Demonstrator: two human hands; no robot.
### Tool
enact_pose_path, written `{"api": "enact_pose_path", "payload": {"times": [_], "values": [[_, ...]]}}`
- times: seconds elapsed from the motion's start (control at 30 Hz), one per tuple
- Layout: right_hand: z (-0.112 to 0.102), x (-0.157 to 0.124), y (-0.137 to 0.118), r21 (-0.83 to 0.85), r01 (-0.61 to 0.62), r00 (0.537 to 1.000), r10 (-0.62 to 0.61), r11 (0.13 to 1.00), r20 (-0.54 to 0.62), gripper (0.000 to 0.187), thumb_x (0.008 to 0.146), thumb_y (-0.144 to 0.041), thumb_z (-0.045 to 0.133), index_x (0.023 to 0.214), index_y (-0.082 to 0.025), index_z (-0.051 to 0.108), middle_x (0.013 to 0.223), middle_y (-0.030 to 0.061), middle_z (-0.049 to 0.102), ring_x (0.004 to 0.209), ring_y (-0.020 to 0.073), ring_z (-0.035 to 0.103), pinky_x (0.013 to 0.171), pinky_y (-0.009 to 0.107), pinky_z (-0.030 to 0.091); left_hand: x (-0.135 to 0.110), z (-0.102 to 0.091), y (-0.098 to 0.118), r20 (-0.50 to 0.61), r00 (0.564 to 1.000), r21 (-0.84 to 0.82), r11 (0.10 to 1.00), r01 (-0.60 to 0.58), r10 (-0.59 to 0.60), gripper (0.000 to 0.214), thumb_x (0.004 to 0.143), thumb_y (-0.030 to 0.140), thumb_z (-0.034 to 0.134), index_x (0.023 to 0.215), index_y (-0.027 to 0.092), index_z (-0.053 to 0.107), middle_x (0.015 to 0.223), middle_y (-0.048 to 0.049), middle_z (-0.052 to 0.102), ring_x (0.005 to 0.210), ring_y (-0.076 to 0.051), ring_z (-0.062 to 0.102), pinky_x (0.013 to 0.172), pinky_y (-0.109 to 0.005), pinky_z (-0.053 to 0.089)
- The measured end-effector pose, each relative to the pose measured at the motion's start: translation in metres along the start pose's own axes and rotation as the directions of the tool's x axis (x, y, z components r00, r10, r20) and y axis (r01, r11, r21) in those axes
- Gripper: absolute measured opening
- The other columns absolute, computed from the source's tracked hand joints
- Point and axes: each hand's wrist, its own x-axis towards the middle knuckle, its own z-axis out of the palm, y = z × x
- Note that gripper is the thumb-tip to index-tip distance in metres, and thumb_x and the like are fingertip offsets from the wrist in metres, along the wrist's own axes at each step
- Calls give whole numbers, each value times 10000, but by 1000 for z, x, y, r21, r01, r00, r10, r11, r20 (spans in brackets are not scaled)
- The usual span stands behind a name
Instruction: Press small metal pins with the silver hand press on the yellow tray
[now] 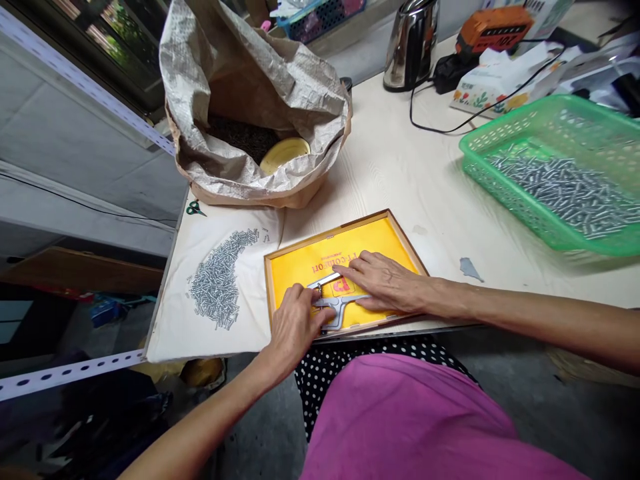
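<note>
A shallow wooden tray with a yellow liner [310, 257] lies at the table's near edge. On it rests a small grey metal tool [334, 304] with a T-shaped body. My left hand [296, 327] is closed in a pinch at the tool's left end, thumb and fingers pressed around a small part I cannot name. My right hand [383, 280] lies flat over the tool's right arm, fingers stretched out and pressing down. A heap of small grey metal pins [220, 280] sits on white paper [200, 333] just left of the tray.
A large crumpled paper sack [250, 87] with dark contents and a yellow bowl [285, 153] stands behind the tray. A green plastic basket [550, 120] holding many metal pins sits at the right. A steel kettle [411, 41], tissue pack, cable and small green scissors [196, 209] are on the table.
</note>
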Motion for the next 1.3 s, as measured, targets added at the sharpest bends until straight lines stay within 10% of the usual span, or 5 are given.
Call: {"api": "enact_pose_path", "payload": {"times": [0.17,0.33,0.57,0.83,1.3], "values": [[-3,5,-4,54,36,991,-29,998,-131,630,894,-290,599,1445,-88,371,1182,178,606,1029,286,484,872,450,408,27,11,20,-14,952,188,936,-297,305,557,798,269,729,1294,152,503,1274,-144,574,1185,-298,521,1000,-456,480],[-3,10,-6,-125,-101,988,84,987,-131,664,834,-343,705,1359,-24,451,1130,190,623,997,309,517,862,434,406,44,6,25,11,956,264,921,-286,294,507,831,289,685,1282,169,488,1190,-108,587,1105,-276,537,909,-415,524],[2,13,-7,-294,-135,985,97,946,-142,203,944,-144,497,1107,-93,607,949,126,651,889,253,532,798,376,352,45,-11,38,44,957,411,868,-278,286,339,861,373,704,1099,187,551,1075,-88,599,1051,-265,545,827,-380,525],[8,12,-1,-294,-176,972,118,939,-205,324,965,-120,381,1227,-44,556,1038,182,647,922,283,526,812,402,365,52,-6,42,14,938,494,813,-307,346,503,863,409,706,1234,142,497,1142,-144,573,1093,-299,532,810,-393,537],[-11,19,9,-174,-158,987,151,972,-50,313,859,-211,539,1141,-84,585,1075,164,635,984,288,498,847,392,346,92,-30,14,158,901,51,908,-417,404,272,974,365,503,987,161,681,960,-85,655,914,-211,636,873,-319,492]]}}
